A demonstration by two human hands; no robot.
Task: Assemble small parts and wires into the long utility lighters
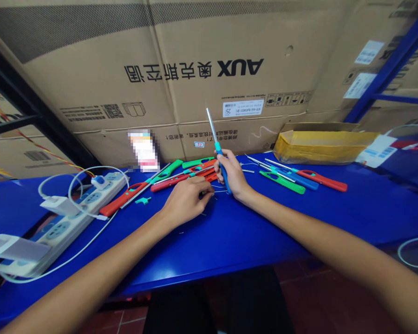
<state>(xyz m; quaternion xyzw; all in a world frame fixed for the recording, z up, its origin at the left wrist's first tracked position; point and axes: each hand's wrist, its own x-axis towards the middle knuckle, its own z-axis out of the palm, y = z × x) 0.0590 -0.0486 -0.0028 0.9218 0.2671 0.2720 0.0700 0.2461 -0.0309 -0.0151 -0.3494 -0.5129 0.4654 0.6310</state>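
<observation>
My right hand (232,175) is wrapped round a blue gas lighter (224,174), which stands nearly upright with its silver tube pointing up. To its left, my left hand (186,197) is bent low over the table with thumb and fingers pinched together; what they hold, if anything, is hidden. Thin pale wires (221,189) show between the two hands. Behind my left hand lie several red and green lighters (169,183), partly covered by it. Right of my right hand are a green lighter (282,182), a blue one (304,180) and a red one (323,179).
A white power strip (64,227) with chargers and looping cables runs along the left. A small green plastic piece (143,201) lies near an orange-red lighter (123,199). Large cardboard boxes (195,37) wall the back; a yellow-taped open carton (313,146) stands right on the blue tabletop (251,241).
</observation>
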